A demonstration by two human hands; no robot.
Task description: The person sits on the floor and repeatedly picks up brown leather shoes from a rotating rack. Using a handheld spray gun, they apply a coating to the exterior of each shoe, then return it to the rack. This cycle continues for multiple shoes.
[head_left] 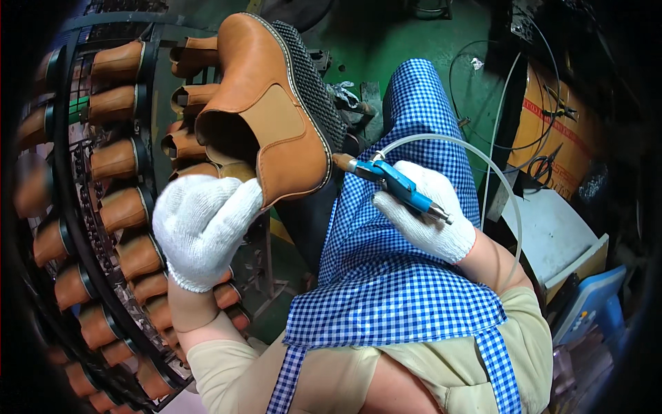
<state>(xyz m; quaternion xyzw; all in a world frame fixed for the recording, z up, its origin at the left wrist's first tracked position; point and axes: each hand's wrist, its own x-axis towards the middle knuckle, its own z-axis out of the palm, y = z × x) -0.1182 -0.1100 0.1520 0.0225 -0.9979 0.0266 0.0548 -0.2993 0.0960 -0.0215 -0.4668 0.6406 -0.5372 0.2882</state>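
Note:
My left hand (pixel 205 224), in a white knit glove, grips the top opening of a tan ankle boot (pixel 252 62) with an elastic side panel. The boot is held tilted in the air, its black ridged sole (pixel 310 83) facing right. In my gloved right hand (pixel 431 210) is a blue spray gun (pixel 396 183), its brown tip close to the sole edge at the heel. Whether the tip touches the boot, I cannot tell. From the gun a clear hose (pixel 476 143) arcs to the right.
Racks (pixel 72 172) of similar brown boots (pixel 115 160) fill the left side. A blue checkered apron (pixel 407 297) covers my lap. To the right stand a cardboard box (pixel 552 131), a white board (pixel 548 224) and a blue plastic object (pixel 593 303). Dark cables (pixel 496 145) hang there.

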